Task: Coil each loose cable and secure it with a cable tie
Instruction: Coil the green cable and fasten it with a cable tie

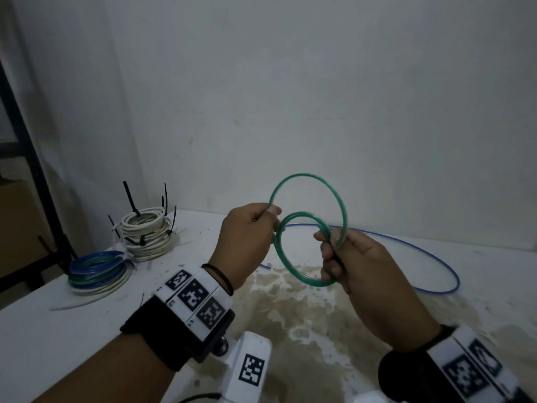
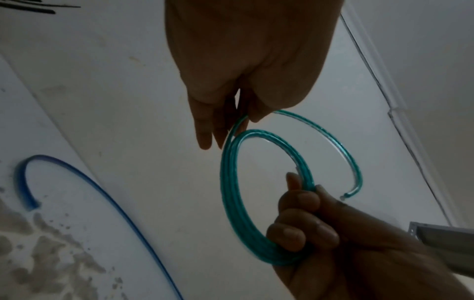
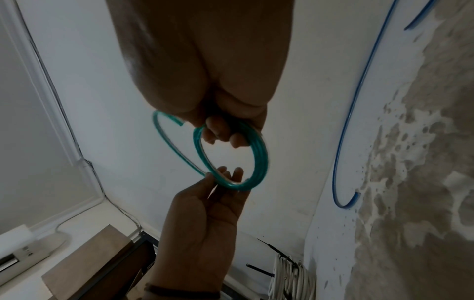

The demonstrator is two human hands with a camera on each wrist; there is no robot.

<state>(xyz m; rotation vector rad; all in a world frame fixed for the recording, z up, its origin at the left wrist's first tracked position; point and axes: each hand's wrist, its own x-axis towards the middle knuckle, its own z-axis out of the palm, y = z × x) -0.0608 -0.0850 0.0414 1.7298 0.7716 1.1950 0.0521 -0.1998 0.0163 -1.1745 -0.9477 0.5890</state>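
Both hands hold a green cable (image 1: pixel 308 228) in the air above the white bench (image 1: pixel 58 330), in front of the wall. The right hand (image 1: pixel 357 266) has its fingers curled around the small coil of several turns, gripping it on its right side. The left hand (image 1: pixel 247 239) pinches the cable on the left side of the coil, where one bigger loose loop rises up and bends over to the right. In the left wrist view the cut end of this loop (image 2: pixel 345 195) hangs free just beside the right hand's fingers (image 2: pixel 300 199).

A blue cable (image 1: pixel 430 257) lies loose on the bench behind the hands, in a wide curve. At the left of the bench stand a stack of white coils (image 1: pixel 146 237) with black cable ties (image 1: pixel 130 199) sticking up, and nearer a lower stack of blue and white coils (image 1: pixel 97 271). A brown stain (image 1: pixel 305 309) covers the bench under the hands.
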